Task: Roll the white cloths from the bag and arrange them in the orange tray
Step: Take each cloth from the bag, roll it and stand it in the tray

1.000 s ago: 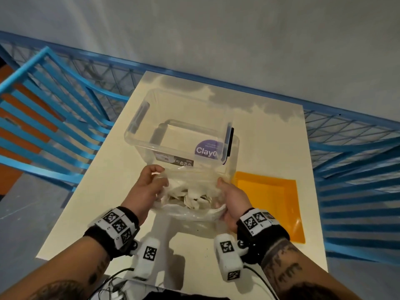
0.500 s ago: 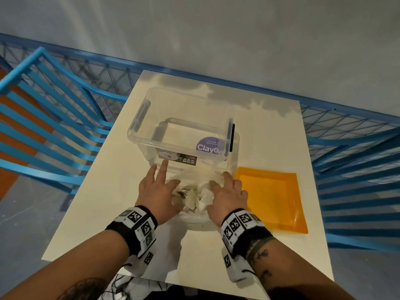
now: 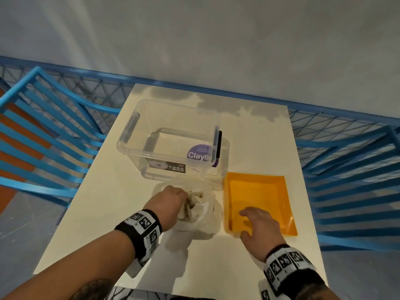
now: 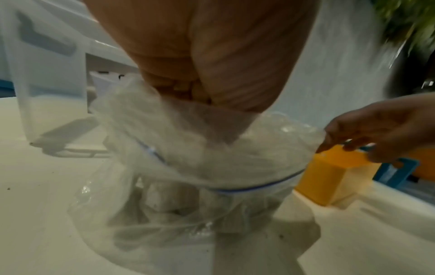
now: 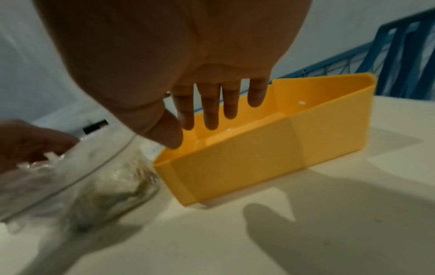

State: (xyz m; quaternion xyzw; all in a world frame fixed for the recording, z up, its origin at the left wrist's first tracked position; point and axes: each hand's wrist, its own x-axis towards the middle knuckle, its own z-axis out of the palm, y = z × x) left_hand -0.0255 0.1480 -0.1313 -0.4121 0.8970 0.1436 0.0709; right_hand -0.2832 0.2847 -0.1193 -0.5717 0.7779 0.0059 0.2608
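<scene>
The left hand [image 3: 168, 202] digs into the clear bag [image 3: 203, 215] of white cloths [image 3: 194, 204] just left of the orange tray [image 3: 279, 191], over which the right hand [image 3: 259, 226] hovers unclenched and empty; unbraced, the bag could slump or drag.

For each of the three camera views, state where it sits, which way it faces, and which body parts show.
Head: above, facing down at the table; both forearms show.
Left wrist: looks along the left hand into the bag.
Right wrist: looks along the right hand at the orange tray.
Shared: both wrist views show bag and tray.
</scene>
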